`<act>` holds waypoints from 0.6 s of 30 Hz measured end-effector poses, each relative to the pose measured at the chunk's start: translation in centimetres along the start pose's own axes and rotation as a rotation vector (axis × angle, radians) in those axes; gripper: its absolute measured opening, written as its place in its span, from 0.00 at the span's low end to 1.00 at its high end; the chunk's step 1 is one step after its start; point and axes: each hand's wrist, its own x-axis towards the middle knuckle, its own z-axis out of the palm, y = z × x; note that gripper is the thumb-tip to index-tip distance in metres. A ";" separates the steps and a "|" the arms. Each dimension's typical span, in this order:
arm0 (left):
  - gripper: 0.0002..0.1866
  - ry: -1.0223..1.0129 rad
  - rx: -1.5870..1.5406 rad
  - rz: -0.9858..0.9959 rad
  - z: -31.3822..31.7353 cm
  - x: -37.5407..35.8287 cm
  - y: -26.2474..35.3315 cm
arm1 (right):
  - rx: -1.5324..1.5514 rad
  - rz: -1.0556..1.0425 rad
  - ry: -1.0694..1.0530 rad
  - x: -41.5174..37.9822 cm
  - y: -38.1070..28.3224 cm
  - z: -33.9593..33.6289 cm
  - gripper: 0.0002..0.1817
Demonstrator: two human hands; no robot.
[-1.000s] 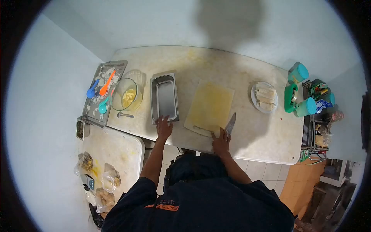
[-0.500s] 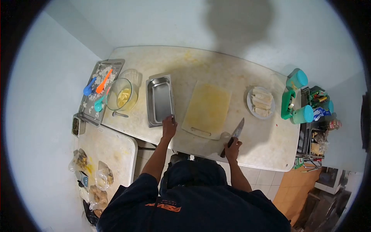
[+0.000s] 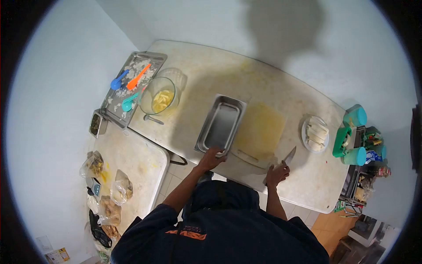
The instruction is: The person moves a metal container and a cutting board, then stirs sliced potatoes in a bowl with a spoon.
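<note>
The rectangular steel pan (image 3: pixel 201 137) stands beside the yellow-stained cutting board (image 3: pixel 263 127), its right side at or over the board's left edge. My left hand (image 3: pixel 212 159) grips the pan's near right corner, fingers closed on the rim. Nothing shows inside the pan. At the board's near right corner, my right hand (image 3: pixel 277 174) is closed around a knife (image 3: pixel 290 155). Its blade points away to the right, and most of the handle is hidden by the hand. To the right of the board sits a white plate (image 3: pixel 325 145) with several pale, elongated pieces.
A glass bowl (image 3: pixel 172 97) of yellow pieces stands at left, with a small metal utensil (image 3: pixel 153 119) nearby. Behind it, a metal tray (image 3: pixel 115 115) carries white bits and coloured scoops. Turquoise-lidded containers (image 3: pixel 357 116) line the right edge. Bagged items (image 3: pixel 121 189) lie on the side table.
My left hand has brought the steel pan rightward, closing the gap to the cutting board, and the pan has turned slightly. The knife remains in my right hand. The whole view has shifted.
</note>
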 end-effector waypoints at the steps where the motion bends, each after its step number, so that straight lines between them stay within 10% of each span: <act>1: 0.17 0.050 -0.052 -0.015 -0.9 0.2 -1.4 | 0.033 -0.013 0.036 -0.1 -1.1 0.4 0.34; 5: 0.27 0.538 -0.357 -0.269 -6.8 2.4 -10.4 | 0.179 -0.371 0.157 -0.2 -4.7 3.3 0.31; 6: 0.38 0.620 -1.011 -0.360 -9.6 2.6 -12.3 | 0.252 -0.331 0.084 -0.4 -6.3 3.6 0.27; 8: 0.42 0.844 -1.134 -0.811 -17.5 5.6 -10.3 | 0.345 -0.307 0.041 -1.6 -10.0 4.2 0.25; 18: 0.41 0.653 -1.313 -0.466 -24.4 7.7 -17.9 | 0.533 -0.380 -0.138 -8.2 -23.8 7.7 0.20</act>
